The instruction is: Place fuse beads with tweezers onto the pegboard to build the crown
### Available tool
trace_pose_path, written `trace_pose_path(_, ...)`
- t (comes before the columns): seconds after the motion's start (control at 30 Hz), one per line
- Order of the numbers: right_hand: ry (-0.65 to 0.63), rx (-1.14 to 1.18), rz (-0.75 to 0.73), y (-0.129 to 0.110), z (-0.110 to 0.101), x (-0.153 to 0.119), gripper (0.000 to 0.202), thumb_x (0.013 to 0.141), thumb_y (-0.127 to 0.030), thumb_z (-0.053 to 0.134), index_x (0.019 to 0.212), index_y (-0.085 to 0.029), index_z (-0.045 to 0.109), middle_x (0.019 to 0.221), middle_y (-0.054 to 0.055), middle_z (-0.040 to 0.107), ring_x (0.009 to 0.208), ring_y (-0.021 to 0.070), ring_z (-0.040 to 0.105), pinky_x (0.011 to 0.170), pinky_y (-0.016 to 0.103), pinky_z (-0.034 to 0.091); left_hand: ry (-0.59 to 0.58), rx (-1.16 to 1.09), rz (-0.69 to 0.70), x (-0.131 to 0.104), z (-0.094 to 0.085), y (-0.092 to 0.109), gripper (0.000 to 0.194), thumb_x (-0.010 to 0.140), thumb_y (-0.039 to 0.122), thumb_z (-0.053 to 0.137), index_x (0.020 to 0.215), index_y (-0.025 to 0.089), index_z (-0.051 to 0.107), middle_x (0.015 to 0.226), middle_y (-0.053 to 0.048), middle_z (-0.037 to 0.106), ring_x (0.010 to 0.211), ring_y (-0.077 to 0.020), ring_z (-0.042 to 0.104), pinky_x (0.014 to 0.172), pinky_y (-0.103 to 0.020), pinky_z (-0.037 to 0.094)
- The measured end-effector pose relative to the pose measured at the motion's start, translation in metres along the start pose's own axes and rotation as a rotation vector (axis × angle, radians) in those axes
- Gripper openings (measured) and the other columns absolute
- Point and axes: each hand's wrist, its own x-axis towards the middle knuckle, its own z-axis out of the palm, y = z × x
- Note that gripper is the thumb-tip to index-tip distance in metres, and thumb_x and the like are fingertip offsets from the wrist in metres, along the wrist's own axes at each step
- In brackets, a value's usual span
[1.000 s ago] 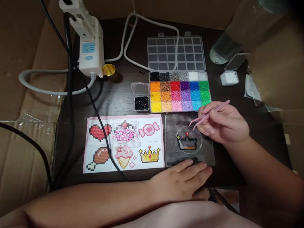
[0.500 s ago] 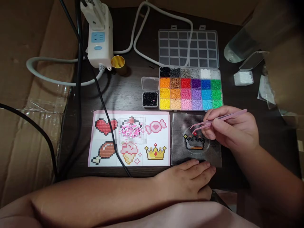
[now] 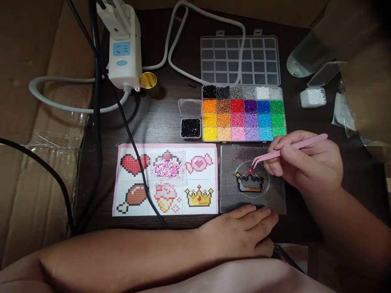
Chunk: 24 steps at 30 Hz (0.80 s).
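Note:
My right hand (image 3: 305, 160) is closed on a pair of pink tweezers (image 3: 297, 144), whose bent tips hover just right of and above a red bead at the crown's top. That bead crown (image 3: 249, 183), black-outlined with grey and orange parts and a yellow bead at its left point, sits on the clear pegboard (image 3: 229, 199) inside a round outline. My left hand (image 3: 249, 228) lies flat with fingers stretched out along the pegboard's lower edge. A pattern sheet (image 3: 166, 211) to the left shows a heart, candy, drumstick, ice cream and yellow crown; a small pegboard with pink and white beads (image 3: 166, 167) covers part of it.
Behind the pegboard stands a sorted bead box (image 3: 244, 106) with its lid folded back. Beside it is a small open box of black beads (image 3: 191, 128); white beads (image 3: 314, 97) sit far right. A power strip (image 3: 125, 53), gold cup (image 3: 148, 83) and black cable (image 3: 126, 126) lie left.
My right hand has drawn back slightly to the right with the tweezers, uncovering more of the crown's right side. The tweezer tips look closer together. My left hand stays in place.

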Motion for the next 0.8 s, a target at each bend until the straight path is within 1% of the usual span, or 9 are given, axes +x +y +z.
trace_pose_path(0.1,-0.001,-0.008,0.021,-0.001,-0.001,0.001,0.008,0.086,-0.017,0.061,0.087,-0.017,0.069,0.062,0.003,0.061,0.047,0.0144,0.056,0.046,0.032,0.044,0.010,0.000,-0.005,0.000,0.000,0.000,0.025,0.094,0.034,0.045,0.103,0.024,0.065,0.128,-0.002,0.061,0.120,-0.0160,0.054,0.103,-0.030,0.037)
trace_pose_path(0.2,-0.009,0.008,0.034,-0.001,-0.002,0.001,0.010,0.086,-0.016,0.060,0.089,-0.015,0.070,0.063,0.006,0.063,0.048,0.0165,0.058,0.047,0.034,0.045,0.000,0.002,-0.003,-0.001,0.001,0.001,0.024,0.094,0.034,0.046,0.103,0.025,0.066,0.129,-0.002,0.060,0.121,-0.0166,0.054,0.104,-0.031,0.036)
trace_pose_path(0.33,0.008,0.013,0.049,0.000,-0.003,0.000,0.014,0.086,-0.017,0.060,0.093,-0.013,0.072,0.066,0.009,0.067,0.050,0.0189,0.060,0.046,0.034,0.046,0.032,-0.006,0.001,-0.004,0.008,0.005,0.025,0.093,0.036,0.046,0.101,0.026,0.067,0.130,-0.002,0.059,0.122,-0.0179,0.052,0.106,-0.032,0.034)
trace_pose_path(0.47,0.012,-0.012,0.063,0.000,-0.004,0.000,0.015,0.086,-0.017,0.061,0.094,-0.011,0.073,0.067,0.009,0.067,0.052,0.0204,0.062,0.048,0.036,0.048,0.054,0.010,-0.018,-0.006,0.013,0.008,0.027,0.093,0.038,0.045,0.102,0.028,0.068,0.129,-0.001,0.060,0.122,-0.0172,0.052,0.106,-0.032,0.033)
trace_pose_path(0.63,0.019,-0.033,0.053,-0.001,-0.003,0.000,0.015,0.086,-0.017,0.061,0.095,-0.012,0.073,0.067,0.009,0.067,0.053,0.0200,0.062,0.048,0.036,0.049,0.085,0.029,-0.052,-0.003,0.010,0.008,0.028,0.093,0.035,0.045,0.102,0.026,0.069,0.125,0.001,0.063,0.118,-0.0149,0.055,0.104,-0.029,0.036)
trace_pose_path(0.8,0.019,-0.051,0.051,0.001,-0.003,-0.001,0.015,0.085,-0.016,0.063,0.094,-0.011,0.073,0.069,0.010,0.068,0.053,0.0200,0.062,0.048,0.036,0.048,0.105,0.013,-0.052,-0.002,0.011,0.007,0.026,0.092,0.036,0.047,0.098,0.027,0.071,0.124,0.001,0.064,0.118,-0.0155,0.055,0.102,-0.029,0.037)
